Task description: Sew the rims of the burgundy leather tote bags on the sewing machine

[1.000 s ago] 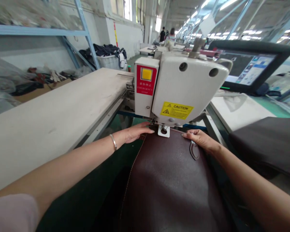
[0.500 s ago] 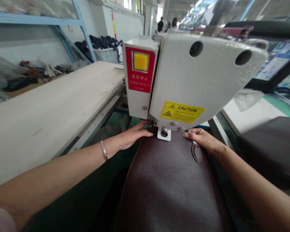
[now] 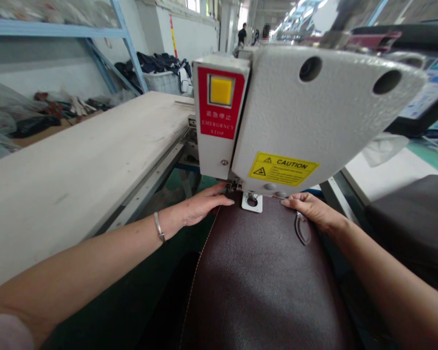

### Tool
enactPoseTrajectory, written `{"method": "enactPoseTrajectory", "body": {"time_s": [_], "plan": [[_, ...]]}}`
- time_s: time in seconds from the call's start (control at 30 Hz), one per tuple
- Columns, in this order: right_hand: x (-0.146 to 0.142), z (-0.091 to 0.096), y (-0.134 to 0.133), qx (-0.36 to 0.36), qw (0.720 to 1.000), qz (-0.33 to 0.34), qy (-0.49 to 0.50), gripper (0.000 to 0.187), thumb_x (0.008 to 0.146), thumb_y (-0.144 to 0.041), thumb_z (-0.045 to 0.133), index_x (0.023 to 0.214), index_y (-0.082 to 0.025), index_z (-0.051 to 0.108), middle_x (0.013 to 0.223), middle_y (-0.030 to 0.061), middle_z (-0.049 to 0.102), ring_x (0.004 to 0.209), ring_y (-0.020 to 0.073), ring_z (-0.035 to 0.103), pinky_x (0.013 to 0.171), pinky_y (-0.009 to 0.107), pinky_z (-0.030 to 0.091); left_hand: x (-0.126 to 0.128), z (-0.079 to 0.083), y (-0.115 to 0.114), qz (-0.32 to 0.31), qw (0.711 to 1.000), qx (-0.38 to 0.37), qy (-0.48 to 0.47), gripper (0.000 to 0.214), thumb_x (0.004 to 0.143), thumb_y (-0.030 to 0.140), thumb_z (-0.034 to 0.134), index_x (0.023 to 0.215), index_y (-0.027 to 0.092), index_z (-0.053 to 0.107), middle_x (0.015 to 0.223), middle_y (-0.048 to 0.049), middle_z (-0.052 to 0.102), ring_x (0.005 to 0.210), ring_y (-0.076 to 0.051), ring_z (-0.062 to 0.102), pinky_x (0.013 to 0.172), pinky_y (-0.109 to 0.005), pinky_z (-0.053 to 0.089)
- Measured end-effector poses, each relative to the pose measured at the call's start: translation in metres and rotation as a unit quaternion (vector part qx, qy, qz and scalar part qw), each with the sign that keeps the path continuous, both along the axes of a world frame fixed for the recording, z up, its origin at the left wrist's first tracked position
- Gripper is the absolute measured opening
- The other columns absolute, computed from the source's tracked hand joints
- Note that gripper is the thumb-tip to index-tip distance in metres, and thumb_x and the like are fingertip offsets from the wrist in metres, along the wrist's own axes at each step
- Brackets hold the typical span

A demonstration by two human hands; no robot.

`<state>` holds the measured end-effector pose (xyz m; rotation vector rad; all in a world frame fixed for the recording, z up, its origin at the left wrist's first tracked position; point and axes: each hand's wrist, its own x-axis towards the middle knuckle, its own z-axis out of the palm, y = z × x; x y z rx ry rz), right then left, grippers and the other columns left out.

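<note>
A dark brown leather piece (image 3: 263,282) with a stitched left edge lies under the head of a white sewing machine (image 3: 306,121). My left hand (image 3: 200,206) rests flat on the leather's left edge beside the presser foot (image 3: 251,201), fingers stretched out. To the right of the foot, my right hand (image 3: 312,211) presses on the leather. A pair of small dark thread snips (image 3: 302,229) is tucked under its palm, and their looped end sticks out toward me.
A long pale worktable (image 3: 76,165) runs along the left, with blue shelving (image 3: 58,34) and clutter behind it. The machine's red emergency stop panel (image 3: 221,104) faces me. A dark folded piece (image 3: 412,218) lies at right below a screen (image 3: 423,92). People stand far down the aisle.
My view has moved closer to the machine head, which now fills more of the frame. Both hands stay in nearly the same place on the leather by the presser foot.
</note>
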<state>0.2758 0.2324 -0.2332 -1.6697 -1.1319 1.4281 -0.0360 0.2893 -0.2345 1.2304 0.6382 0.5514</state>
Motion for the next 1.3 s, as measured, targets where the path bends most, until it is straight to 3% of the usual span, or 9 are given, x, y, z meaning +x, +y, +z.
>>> {"method": "enactPoseTrajectory", "body": {"time_s": [0.13,0.57,0.8,1.07,1.3], "plan": [[0.002,-0.002,0.0,-0.013,1.0,0.012,0.005,0.058,0.051,-0.063,0.09,0.055,-0.021,0.05,0.05,-0.0041,0.047,0.045,0.0079,0.035,0.046,0.026,0.025,0.0,-0.003,0.0,-0.026,1.0,0.006,-0.005,0.052,0.078,0.029,0.071,0.128,0.022,0.061,0.137,-0.0069,0.062,0.135,-0.028,0.05,0.122,-0.049,0.025],[0.0,-0.004,-0.003,-0.016,1.0,-0.006,0.019,0.059,0.05,-0.062,0.09,0.054,-0.02,0.05,0.051,-0.0041,0.047,0.047,0.0082,0.037,0.047,0.026,0.027,0.002,-0.014,0.001,-0.018,0.999,-0.044,-0.007,0.056,0.084,0.031,0.073,0.136,0.022,0.056,0.145,-0.0092,0.057,0.14,-0.028,0.047,0.123,-0.051,0.026],[0.0,-0.003,-0.005,-0.022,1.0,-0.013,0.018,0.06,0.049,-0.062,0.091,0.055,-0.02,0.05,0.052,-0.0043,0.047,0.047,0.008,0.037,0.046,0.025,0.027,0.003,-0.012,0.0,-0.025,0.999,-0.025,-0.017,0.049,0.086,0.03,0.07,0.132,0.019,0.058,0.142,-0.0103,0.059,0.138,-0.027,0.049,0.123,-0.048,0.027],[0.001,-0.001,-0.004,-0.013,1.0,0.011,0.007,0.059,0.053,-0.062,0.09,0.057,-0.019,0.05,0.052,-0.0048,0.046,0.046,0.0075,0.036,0.045,0.024,0.027,0.004,-0.001,-0.017,-0.047,0.998,0.043,0.009,0.074,0.082,0.029,0.073,0.148,0.018,0.041,0.151,-0.0132,0.048,0.142,-0.029,0.043,0.123,-0.047,0.026],[0.003,-0.001,-0.004,-0.018,1.0,0.012,0.017,0.056,0.053,-0.056,0.092,0.058,-0.019,0.051,0.053,-0.0049,0.047,0.046,0.0074,0.037,0.046,0.024,0.027,0.007,0.0,-0.02,-0.038,0.998,0.046,0.015,0.076,0.08,0.031,0.073,0.146,0.016,0.038,0.15,-0.0153,0.047,0.14,-0.03,0.043,0.122,-0.048,0.027]]}}
